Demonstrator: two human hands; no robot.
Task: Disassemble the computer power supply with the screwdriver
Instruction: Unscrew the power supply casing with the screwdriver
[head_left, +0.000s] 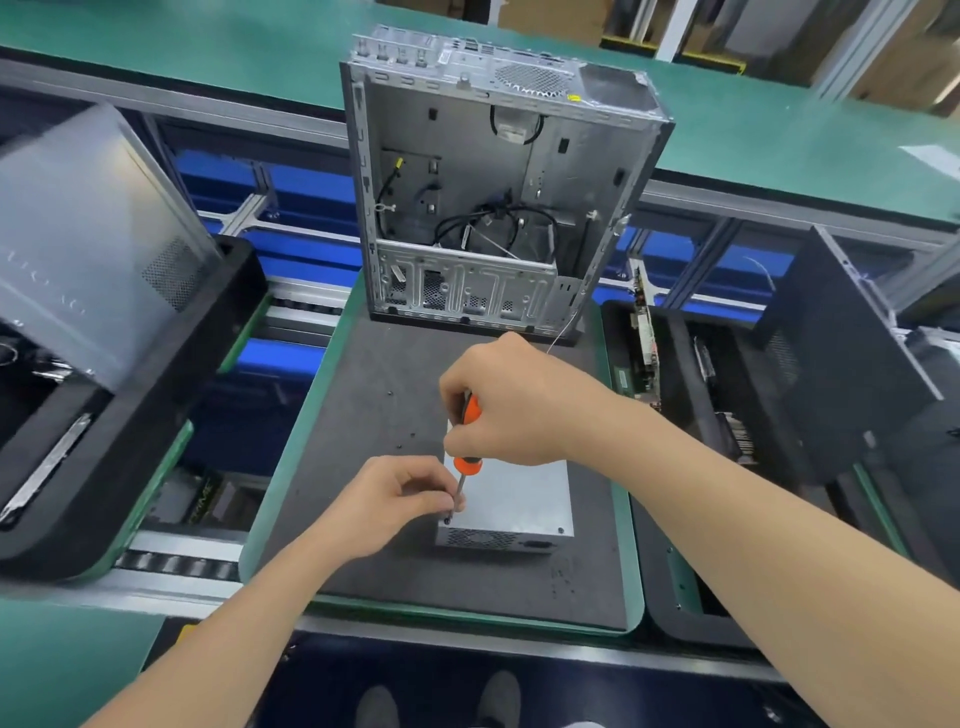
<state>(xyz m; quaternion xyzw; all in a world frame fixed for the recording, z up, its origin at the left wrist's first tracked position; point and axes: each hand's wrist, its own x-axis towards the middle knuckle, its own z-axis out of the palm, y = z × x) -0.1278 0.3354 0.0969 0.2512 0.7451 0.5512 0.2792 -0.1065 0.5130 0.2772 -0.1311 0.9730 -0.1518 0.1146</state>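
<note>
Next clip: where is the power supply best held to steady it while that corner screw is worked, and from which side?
Probably its bare right half, from the right: palm on the flat top, fingers over the straight right edge. The power supply lies flat on the mat, and the screwdriver, left hand and right hand crowd its left side.
</note>
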